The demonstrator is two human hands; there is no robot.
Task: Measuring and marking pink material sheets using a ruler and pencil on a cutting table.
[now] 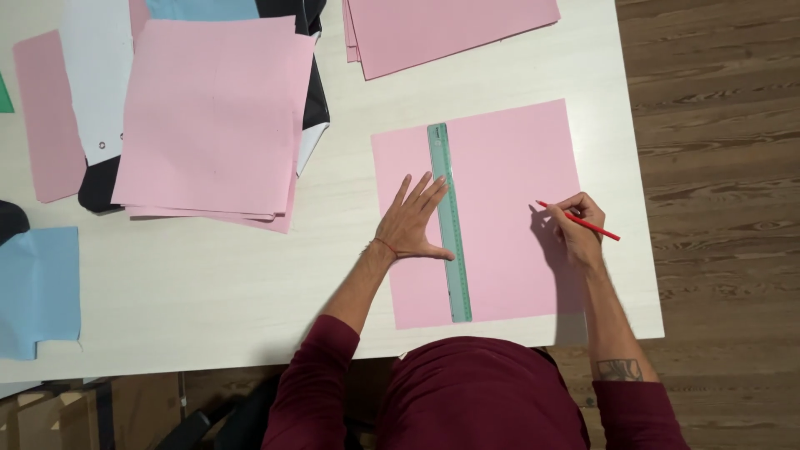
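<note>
A pink paper sheet (pixel 508 167) lies flat on the white table (pixel 250 283) in front of me. A long translucent green ruler (pixel 447 200) runs lengthwise down the sheet's left part. My left hand (pixel 411 223) lies flat with fingers spread, pressing on the sheet and the ruler's left edge. My right hand (pixel 577 221) rests on the sheet's right side and grips a red pencil (pixel 596 226), its tip pointing left, away from the ruler.
A stack of pink sheets (pixel 208 117) lies at the left over black and white material. More pink sheets (pixel 442 29) sit at the top edge. A blue sheet (pixel 37 287) and a pink strip (pixel 46 117) lie far left. Wooden floor (pixel 717 125) lies beyond the table's right edge.
</note>
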